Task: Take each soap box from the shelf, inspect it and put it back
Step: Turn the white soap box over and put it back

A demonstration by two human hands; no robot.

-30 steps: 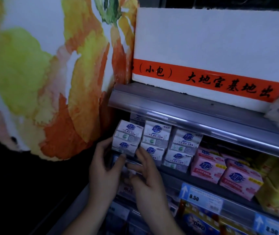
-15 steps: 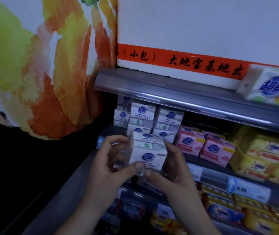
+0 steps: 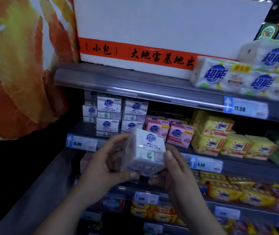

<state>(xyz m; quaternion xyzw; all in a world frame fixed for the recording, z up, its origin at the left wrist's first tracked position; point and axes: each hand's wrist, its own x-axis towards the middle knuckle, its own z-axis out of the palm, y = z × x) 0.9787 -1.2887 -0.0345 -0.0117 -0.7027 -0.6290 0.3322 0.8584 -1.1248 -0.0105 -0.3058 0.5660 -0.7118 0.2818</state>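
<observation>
Soap box (image 3: 146, 152), white: gripped by left hand (image 3: 101, 165) and right hand (image 3: 177, 172) before the shelf (image 3: 84, 128). Advice: rotate slowly, checking every face.

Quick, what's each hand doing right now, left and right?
Left hand: grips the white plastic-wrapped soap box from its left side.
Right hand: holds the same box, thumb on its right edge.

The soap box (image 3: 145, 151) I hold is wrapped in glossy clear film; the shelf rail (image 3: 152, 94) looks like smooth grey metal with a sheen, the yellow packs (image 3: 215, 128) crinkly shiny plastic
</observation>
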